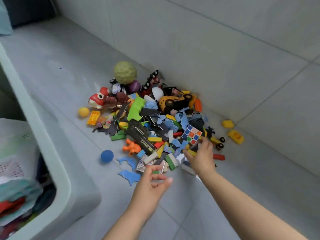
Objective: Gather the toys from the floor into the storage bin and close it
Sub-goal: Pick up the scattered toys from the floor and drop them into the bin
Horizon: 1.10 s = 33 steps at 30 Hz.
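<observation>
A heap of toys lies on the grey tiled floor against the wall: a bumpy green ball (125, 72), a yellow toy car (174, 101), a red fish toy (97, 100), a colour cube (191, 134), and several blocks and blue foam pieces. My right hand (201, 157) reaches into the near right side of the heap just below the cube, its fingers curled over small blocks, a yellow one among them. My left hand (152, 181) hovers over the heap's near edge with loosely curled fingers and holds nothing. The pale green storage bin (57, 161) stands open at the left.
Loose toys lie around the heap: a blue ball (107, 156), a small yellow ball (83, 112), two yellow duck toys (235, 136) and a red block (218, 157). Inside the bin I see several toys and a white basket (15, 153). The wall runs behind the heap.
</observation>
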### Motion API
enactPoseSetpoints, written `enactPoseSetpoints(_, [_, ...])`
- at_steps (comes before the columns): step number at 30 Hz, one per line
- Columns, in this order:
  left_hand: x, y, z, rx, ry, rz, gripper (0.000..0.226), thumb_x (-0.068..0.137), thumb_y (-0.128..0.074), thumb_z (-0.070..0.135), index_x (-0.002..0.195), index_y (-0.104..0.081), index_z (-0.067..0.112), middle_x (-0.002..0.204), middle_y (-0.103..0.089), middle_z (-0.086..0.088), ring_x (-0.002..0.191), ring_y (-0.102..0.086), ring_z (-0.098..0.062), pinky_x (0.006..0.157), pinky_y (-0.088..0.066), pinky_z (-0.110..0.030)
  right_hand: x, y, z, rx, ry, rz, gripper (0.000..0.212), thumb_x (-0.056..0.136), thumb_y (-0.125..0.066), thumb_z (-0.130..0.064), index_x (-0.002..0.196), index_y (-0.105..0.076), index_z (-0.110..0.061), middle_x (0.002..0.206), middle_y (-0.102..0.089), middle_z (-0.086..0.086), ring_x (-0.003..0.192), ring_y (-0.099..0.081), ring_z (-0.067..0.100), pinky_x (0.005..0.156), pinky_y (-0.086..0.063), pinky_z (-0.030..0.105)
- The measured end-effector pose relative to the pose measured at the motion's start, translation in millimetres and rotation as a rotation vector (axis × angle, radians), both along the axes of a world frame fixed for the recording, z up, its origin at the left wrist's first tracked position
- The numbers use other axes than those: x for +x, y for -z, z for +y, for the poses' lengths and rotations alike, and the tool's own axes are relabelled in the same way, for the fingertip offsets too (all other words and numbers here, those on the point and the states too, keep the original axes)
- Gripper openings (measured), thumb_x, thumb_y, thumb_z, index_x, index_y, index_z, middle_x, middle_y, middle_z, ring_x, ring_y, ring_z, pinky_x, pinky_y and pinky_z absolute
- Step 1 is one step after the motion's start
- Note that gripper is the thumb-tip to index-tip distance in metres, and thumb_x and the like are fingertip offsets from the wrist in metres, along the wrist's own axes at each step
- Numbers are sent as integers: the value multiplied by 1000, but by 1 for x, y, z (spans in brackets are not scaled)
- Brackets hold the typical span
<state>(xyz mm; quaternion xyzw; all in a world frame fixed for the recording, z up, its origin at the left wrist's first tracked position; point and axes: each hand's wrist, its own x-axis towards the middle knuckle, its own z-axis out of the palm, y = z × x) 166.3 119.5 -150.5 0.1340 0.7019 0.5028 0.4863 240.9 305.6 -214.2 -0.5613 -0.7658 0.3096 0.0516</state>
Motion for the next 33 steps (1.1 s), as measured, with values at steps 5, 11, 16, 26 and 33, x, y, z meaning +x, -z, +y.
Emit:
enactPoseSetpoints(5, [-3,26,12,-74,-60,-35,26,85,-66,20,100,-50,34,100,-63,-1,92,-61,-14,77,-44,-22,-27,6,43,72,-113,-32,73,82,-67,-33,141,-29,-16,142,-34,12,124,-41,33,98,-40,41])
enactPoseSetpoints(11, [-3,37,21,-49,-95,-119,25,85,-65,19,106,-54,30,100,-65,-2,95,-61,-15,96,-47,-34,-17,11,54,-58,-96,97,65,73,-77,-26,129,-44,-15,131,-38,10,108,-53,25,90,-42,30])
enactPoseSetpoints(16, [-2,36,23,-7,-116,-170,25,87,-63,18,107,-54,29,106,-63,-4,102,-60,-21,93,-47,-33,-15,12,42,-178,-29,210,72,76,-75,-16,133,-33,-19,130,-48,5,101,-54,16,81,-44,27])
enactPoseSetpoints(26, [-17,34,9,115,-65,-354,81,50,-85,38,123,-50,37,119,-58,8,103,-65,-21,81,-56,-37,33,-52,-53,-786,-479,340,68,66,-82,-14,121,-49,-35,114,-54,-8,90,-64,5,74,-55,22])
enactPoseSetpoints(33, [-9,49,-9,-94,-47,-154,53,66,-82,18,105,-53,39,110,-57,3,86,-69,-19,63,-58,-28,51,8,-50,-97,-292,-148,67,80,-64,-48,136,-32,-33,138,-36,-3,119,-45,16,90,-46,31])
